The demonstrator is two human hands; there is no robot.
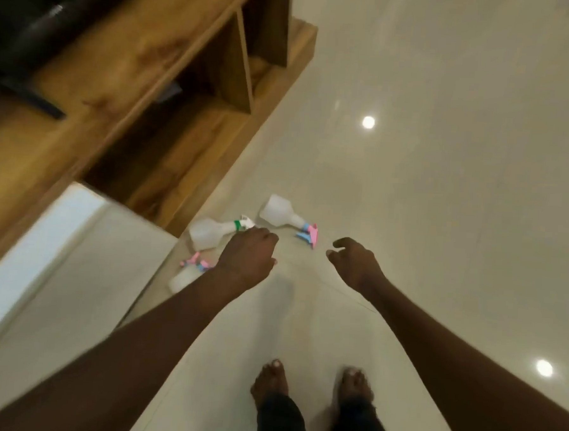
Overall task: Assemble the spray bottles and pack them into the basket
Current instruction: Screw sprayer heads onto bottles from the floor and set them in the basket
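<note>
Left hand [248, 259] curls over the green-collared bottle [209, 233]; whether it grips cannot be told. Right hand [356, 263] hangs half-open, empty. Three bottles lie on the floor [441, 223] beside a wooden shelf [145, 86]: one near the right hand [281, 213], another [187, 274] by the left forearm.

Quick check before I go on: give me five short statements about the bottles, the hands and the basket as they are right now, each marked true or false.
1. Three spray bottles lie on the floor. True: one with a green collar, one with a pink and blue head, and a third partly behind the left forearm.
2. The bottles stand upright. False: all lie on their sides.
3. The right hand holds a bottle. False: it is empty, fingers loosely curled.
4. The left hand is at the green-collared bottle's head. True.
5. A basket sits beside the bottles. False: no basket is in view.
</note>
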